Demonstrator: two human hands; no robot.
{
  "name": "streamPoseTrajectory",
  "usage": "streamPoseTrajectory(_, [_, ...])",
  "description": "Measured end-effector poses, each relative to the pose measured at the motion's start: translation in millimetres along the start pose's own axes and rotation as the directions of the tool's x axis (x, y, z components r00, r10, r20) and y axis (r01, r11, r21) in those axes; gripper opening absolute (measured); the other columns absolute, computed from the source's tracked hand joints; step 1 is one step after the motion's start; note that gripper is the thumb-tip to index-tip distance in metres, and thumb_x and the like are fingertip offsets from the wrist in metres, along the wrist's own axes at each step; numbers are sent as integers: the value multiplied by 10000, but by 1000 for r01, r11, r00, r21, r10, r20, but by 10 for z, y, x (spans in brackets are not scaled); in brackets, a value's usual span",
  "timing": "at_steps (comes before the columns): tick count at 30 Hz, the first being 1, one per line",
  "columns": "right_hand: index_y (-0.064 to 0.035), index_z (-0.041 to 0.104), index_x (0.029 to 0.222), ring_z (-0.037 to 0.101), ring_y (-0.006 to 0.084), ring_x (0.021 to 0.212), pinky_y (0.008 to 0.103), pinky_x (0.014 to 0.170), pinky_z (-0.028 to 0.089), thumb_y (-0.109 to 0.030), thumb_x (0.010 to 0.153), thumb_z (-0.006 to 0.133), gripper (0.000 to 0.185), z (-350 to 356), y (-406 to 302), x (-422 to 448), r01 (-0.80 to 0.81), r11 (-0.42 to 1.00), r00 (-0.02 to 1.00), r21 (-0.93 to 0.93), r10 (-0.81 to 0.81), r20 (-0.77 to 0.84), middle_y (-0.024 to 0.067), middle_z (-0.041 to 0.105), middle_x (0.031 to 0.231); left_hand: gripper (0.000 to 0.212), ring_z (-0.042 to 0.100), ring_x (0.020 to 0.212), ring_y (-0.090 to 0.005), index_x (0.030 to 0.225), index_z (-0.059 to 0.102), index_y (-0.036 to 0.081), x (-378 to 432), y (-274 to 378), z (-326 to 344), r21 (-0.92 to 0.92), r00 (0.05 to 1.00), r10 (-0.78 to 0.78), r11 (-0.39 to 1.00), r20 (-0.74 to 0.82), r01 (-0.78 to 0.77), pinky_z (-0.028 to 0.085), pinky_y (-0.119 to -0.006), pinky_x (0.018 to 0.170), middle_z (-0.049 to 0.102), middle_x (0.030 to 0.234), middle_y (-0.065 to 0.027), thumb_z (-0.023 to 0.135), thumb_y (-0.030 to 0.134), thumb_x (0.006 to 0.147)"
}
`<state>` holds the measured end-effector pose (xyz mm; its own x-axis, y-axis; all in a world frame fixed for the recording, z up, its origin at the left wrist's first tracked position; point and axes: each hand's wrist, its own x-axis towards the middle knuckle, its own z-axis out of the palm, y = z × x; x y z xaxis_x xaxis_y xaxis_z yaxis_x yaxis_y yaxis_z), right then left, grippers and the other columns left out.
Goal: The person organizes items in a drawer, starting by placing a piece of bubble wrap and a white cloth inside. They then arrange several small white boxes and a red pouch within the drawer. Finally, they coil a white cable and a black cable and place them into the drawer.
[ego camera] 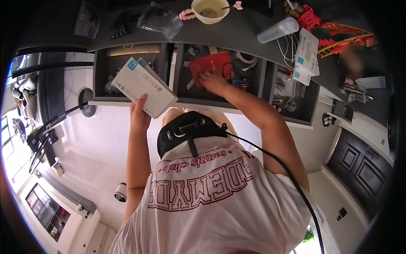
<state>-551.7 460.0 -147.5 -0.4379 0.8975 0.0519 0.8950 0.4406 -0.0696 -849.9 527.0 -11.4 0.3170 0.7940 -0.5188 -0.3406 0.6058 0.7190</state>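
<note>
My left hand [140,111] grips a white cardboard box of disposable TPE gloves [144,87], tilted over the front of the left drawer, with another box partly hidden behind it. In the open middle drawer [219,99], my right hand [213,82] rests its fingers on a red booklet or flat pouch [211,65]. Whether those fingers grip it or only touch it, I cannot tell. Black cable [234,68], a coiled white cable [246,60] and small blue packets [241,85] lie to the right of the red item.
The left drawer [100,74] and right drawer [296,116] also stand open. On the dark tabletop are a bowl with a spoon [211,12], a clear plastic bag [160,20], a spray bottle [278,30], more white boxes [307,52] and red decorations [349,31]. A black cable [279,158] crosses my shirt.
</note>
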Motion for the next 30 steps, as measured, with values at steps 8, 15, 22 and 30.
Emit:
streamPoseTrajectory(8, [-93,606,927,560,232,938,367,692,513,-144,757,500,207,103,-22,70,-291,950,957,111,291,25,66,559,982,403,544,1047,-234,1211,415,-19,47,-112,70,17,999,-19,1000,45,18,447,-348,883,541,1132,-128,544,161,875])
streamPoseTrajectory(15, [-61,599,923,577,256,944,380,669,524,-145,770,528,189,153,283,120,-488,867,870,101,492,-19,92,575,968,374,553,1034,-228,1189,440,-19,32,-140,108,61,995,-74,996,73,69,454,-342,871,555,1112,-123,542,159,876])
streamPoseTrajectory(22, [-76,619,981,530,276,1066,398,840,471,-190,763,590,248,-220,241,-214,-388,920,872,53,348,345,119,565,1095,380,552,1031,-227,1192,443,-19,19,-137,113,83,994,-59,995,87,51,449,-336,873,555,1113,-123,546,160,873])
streamPoseTrajectory(30, [-94,611,891,589,253,956,356,789,470,-177,755,613,159,-438,114,-423,-490,698,869,522,442,225,89,631,968,443,519,1084,-239,1257,394,6,80,-77,241,100,989,-86,992,122,74,424,-355,912,517,1172,-111,546,147,865])
